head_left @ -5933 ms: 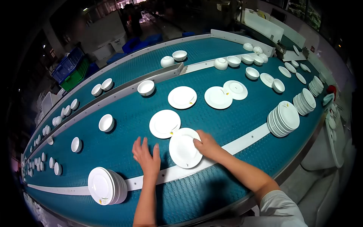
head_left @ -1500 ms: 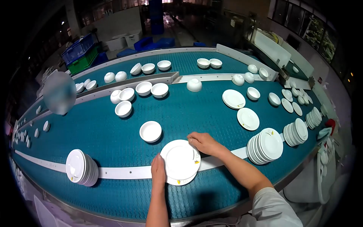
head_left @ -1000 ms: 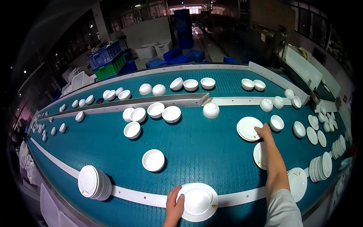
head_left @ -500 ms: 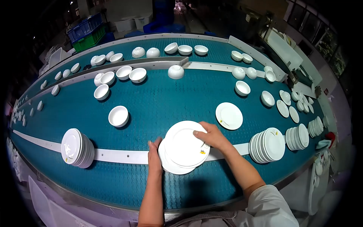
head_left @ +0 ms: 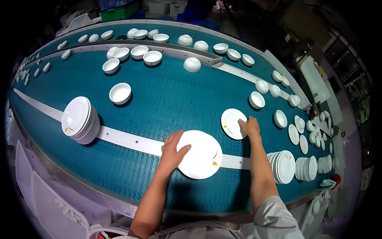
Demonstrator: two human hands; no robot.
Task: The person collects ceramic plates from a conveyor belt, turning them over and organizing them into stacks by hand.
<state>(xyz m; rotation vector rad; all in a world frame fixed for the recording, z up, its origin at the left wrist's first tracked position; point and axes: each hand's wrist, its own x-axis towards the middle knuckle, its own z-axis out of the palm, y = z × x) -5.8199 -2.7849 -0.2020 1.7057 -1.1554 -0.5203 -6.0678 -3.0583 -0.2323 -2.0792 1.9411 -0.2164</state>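
Mostly white plate, small yellow motif.

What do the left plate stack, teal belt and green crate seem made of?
Left plate stack: probably glazed ceramic, glossy white, bright reflections on top.
Teal belt: likely plastic or rubber, low sheen, with a wavy surface pattern.
Green crate: perhaps moulded plastic, from its even colour; too dim to judge finish.

Smooth, glossy ceramic-looking plates, shiny bowls, rough-textured belt, smooth metal divider, matt cloth sleeve
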